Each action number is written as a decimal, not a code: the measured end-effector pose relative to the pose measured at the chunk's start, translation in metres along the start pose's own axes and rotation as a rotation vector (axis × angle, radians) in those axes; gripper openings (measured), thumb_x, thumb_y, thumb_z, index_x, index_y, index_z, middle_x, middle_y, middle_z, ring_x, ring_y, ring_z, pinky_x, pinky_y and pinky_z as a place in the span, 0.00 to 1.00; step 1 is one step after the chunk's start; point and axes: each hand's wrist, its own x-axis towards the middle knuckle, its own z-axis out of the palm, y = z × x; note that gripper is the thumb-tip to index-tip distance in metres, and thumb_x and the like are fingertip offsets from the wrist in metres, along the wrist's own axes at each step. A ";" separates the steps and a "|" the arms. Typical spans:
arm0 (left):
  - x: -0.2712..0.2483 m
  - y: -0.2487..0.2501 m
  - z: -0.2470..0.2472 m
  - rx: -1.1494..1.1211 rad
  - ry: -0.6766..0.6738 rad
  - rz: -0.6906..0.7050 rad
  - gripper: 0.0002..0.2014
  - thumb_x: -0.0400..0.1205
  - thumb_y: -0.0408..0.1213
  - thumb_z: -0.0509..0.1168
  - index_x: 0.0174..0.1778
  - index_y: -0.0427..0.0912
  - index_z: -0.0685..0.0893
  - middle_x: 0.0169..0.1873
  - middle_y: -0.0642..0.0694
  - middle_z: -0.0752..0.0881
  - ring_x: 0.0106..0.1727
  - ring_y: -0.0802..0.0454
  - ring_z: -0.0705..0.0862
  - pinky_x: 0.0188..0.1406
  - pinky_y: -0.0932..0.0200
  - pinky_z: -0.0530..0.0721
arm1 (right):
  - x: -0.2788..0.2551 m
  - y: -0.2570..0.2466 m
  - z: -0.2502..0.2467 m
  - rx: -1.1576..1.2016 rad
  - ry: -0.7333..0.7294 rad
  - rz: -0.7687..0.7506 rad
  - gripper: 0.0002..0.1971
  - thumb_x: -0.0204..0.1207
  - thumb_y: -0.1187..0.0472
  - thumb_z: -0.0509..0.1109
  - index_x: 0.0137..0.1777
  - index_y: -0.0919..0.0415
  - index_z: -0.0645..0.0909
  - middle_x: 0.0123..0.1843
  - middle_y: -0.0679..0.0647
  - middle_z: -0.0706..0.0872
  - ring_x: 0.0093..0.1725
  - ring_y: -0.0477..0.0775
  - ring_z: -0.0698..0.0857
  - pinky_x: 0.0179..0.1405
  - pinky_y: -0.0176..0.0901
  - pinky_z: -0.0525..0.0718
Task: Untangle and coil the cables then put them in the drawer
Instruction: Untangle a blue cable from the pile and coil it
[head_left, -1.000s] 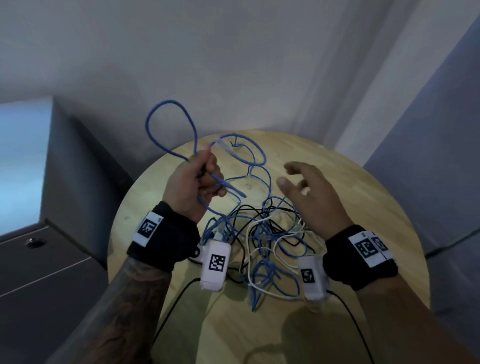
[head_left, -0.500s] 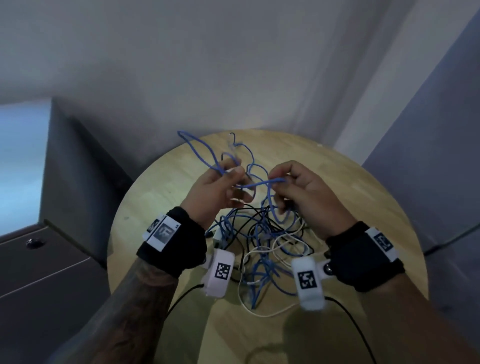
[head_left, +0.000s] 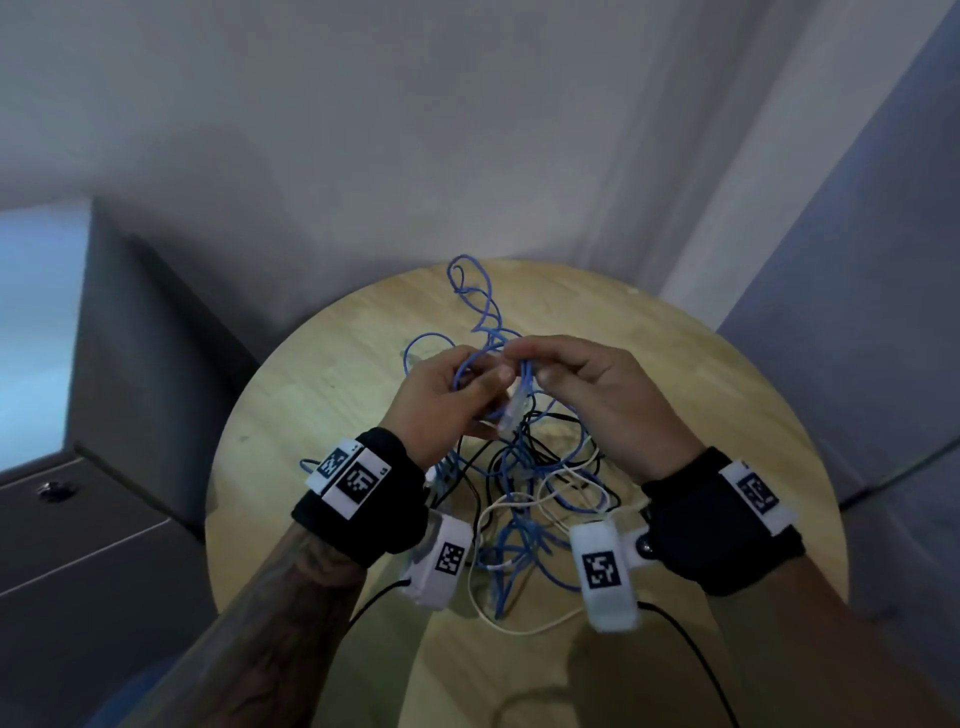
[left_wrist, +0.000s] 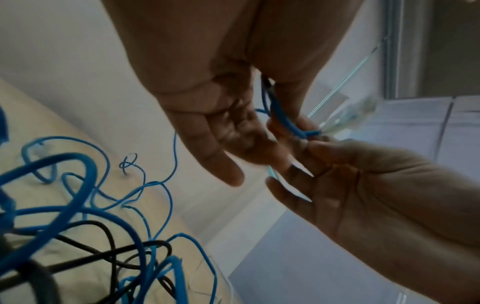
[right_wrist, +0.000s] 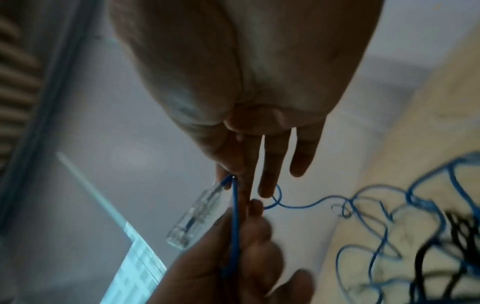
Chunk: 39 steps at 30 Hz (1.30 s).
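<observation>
My left hand (head_left: 491, 376) and right hand (head_left: 530, 364) meet above the round wooden table (head_left: 322, 415), both holding one blue cable (head_left: 475, 296). In the right wrist view my right hand (right_wrist: 233, 174) pinches the blue cable (right_wrist: 235, 216) just behind its clear plug (right_wrist: 194, 218), and the left hand grips the cable below. The left wrist view shows my left hand (left_wrist: 259, 131) holding the same strand beside the plug (left_wrist: 348, 117). A twisted loop rises past the hands. A tangle of blue, black and white cables (head_left: 524, 499) lies on the table under my wrists.
A grey drawer cabinet (head_left: 104, 530) with a round knob (head_left: 52, 488) stands left of the table, its drawers closed. Walls close in behind and to the right. Bare wood shows at the table's left, right and far edges.
My left hand came down and inward with the blue loop. My right hand, open a second ago, closed in and took hold of the cable; the plug now hangs between both hands.
</observation>
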 end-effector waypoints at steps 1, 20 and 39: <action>0.000 -0.002 0.000 0.008 0.009 0.005 0.12 0.90 0.42 0.70 0.54 0.35 0.88 0.30 0.43 0.81 0.29 0.49 0.81 0.39 0.45 0.93 | -0.002 -0.001 0.000 -0.084 0.031 -0.032 0.18 0.86 0.72 0.66 0.65 0.54 0.92 0.59 0.42 0.94 0.64 0.40 0.89 0.70 0.47 0.84; -0.003 0.005 0.000 0.039 -0.017 0.282 0.13 0.91 0.32 0.66 0.70 0.42 0.87 0.60 0.41 0.92 0.59 0.44 0.91 0.62 0.48 0.87 | -0.002 0.008 -0.003 -0.598 0.069 -0.232 0.09 0.88 0.57 0.74 0.63 0.47 0.94 0.42 0.40 0.86 0.42 0.47 0.85 0.43 0.49 0.82; -0.001 -0.007 -0.007 0.212 -0.175 0.132 0.13 0.94 0.36 0.59 0.59 0.41 0.90 0.38 0.40 0.86 0.41 0.46 0.85 0.51 0.50 0.84 | -0.010 -0.007 -0.028 -0.272 0.092 0.072 0.05 0.86 0.57 0.73 0.57 0.51 0.80 0.36 0.53 0.79 0.37 0.50 0.77 0.45 0.53 0.75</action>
